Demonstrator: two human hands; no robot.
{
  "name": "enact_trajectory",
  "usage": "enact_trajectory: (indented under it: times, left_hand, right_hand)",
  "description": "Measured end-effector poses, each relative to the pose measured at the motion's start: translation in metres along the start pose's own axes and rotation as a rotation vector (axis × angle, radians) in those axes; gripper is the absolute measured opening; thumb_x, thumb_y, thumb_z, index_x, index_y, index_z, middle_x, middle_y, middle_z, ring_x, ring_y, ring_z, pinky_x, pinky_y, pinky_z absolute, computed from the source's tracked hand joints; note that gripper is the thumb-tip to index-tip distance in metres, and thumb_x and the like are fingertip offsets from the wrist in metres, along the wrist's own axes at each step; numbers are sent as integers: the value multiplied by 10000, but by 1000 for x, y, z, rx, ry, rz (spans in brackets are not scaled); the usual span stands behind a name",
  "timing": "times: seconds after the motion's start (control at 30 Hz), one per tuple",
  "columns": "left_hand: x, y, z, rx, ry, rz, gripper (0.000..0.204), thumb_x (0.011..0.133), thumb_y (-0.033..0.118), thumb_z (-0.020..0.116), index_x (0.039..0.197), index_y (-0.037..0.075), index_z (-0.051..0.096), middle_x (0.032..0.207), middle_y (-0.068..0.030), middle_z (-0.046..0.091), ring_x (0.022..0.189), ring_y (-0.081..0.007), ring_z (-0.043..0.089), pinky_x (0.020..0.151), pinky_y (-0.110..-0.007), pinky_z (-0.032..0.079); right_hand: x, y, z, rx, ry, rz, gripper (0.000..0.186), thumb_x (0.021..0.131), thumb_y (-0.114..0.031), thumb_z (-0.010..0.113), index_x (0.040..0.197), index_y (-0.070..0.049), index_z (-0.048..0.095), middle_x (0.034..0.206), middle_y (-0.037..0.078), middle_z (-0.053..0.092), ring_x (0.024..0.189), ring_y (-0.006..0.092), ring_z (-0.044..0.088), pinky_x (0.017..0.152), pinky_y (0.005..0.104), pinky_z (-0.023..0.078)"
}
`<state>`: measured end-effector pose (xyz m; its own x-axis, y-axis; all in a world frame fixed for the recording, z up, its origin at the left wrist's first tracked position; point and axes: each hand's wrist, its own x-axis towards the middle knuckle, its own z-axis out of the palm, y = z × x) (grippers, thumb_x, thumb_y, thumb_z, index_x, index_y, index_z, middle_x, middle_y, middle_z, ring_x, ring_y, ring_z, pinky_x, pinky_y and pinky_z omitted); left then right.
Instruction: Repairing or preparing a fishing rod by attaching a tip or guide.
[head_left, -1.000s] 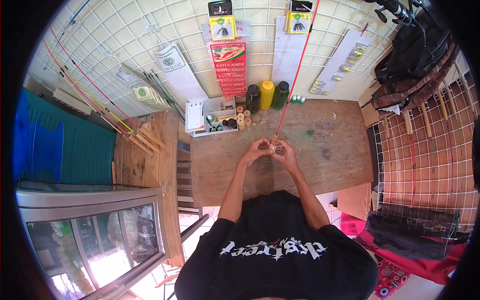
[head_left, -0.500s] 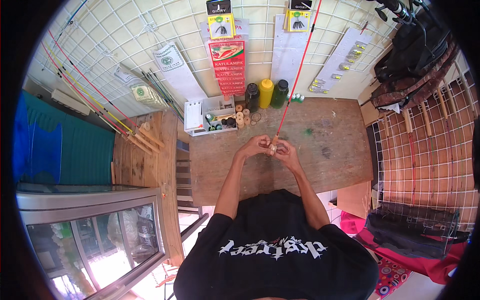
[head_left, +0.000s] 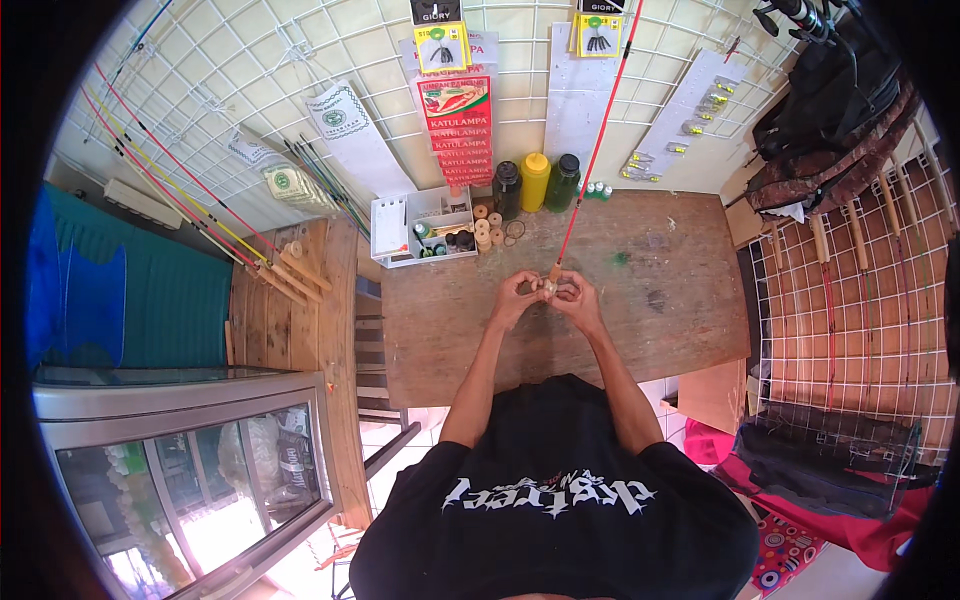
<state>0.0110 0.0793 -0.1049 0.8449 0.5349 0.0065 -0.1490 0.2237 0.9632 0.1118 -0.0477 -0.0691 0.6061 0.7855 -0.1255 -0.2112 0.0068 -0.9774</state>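
A slim red fishing rod (head_left: 592, 165) leans away from me over the wooden table, its tip end running up past the wall grid. Its short cork handle (head_left: 556, 270) ends between my two hands. My left hand (head_left: 515, 300) pinches the butt end from the left, thumb and forefinger curled round it. From the right, my right hand (head_left: 577, 300) closes its fingers on the same end. Something small and pale shows between the fingertips; I cannot make out what it is.
On the table (head_left: 660, 330), a white divided tray (head_left: 395, 235) holds small parts, beside several cork rings (head_left: 484, 238). Behind stand a black bottle (head_left: 507, 190), a yellow squeeze bottle (head_left: 534, 182) and a green bottle (head_left: 563, 183). More rods (head_left: 825, 250) hang right; a glass cabinet (head_left: 190, 400) stands left.
My fingers have shifted slightly round the rod's butt, and the left hand's fingers look more bunched. My left forearm has swung a little to the right. The rod's lean is nearly the same.
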Motion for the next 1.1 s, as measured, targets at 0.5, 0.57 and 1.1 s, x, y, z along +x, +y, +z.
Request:
enact_trajectory:
  times: [0.5, 0.57, 1.1]
  left_hand:
    - [-18, 18, 38, 177, 196, 43, 148, 928, 180, 555, 924, 57, 474, 779, 27, 449, 717, -66, 435, 663, -222, 397]
    - [-21, 11, 42, 188, 269, 24, 151, 934, 201, 549, 960, 68, 483, 802, 26, 459, 726, -66, 444, 665, -217, 395]
    - [-30, 26, 66, 255, 657, 26, 167, 906, 214, 595, 911, 47, 584, 835, -2, 570, 714, -93, 463, 642, -243, 388]
  right_hand:
    - [6, 17, -4, -86, 68, -77, 437, 751, 4, 719, 1132, 31, 508, 935, 73, 632, 828, 105, 611, 755, 245, 516]
    - [9, 16, 1, -70, 88, -61, 438, 747, 14, 713, 1132, 37, 508, 936, 81, 633, 827, 111, 614, 753, 249, 517]
    - [4, 17, 12, -160, 132, -74, 441, 744, 9, 717, 1133, 47, 514, 928, 101, 638, 839, 129, 623, 737, 254, 518]
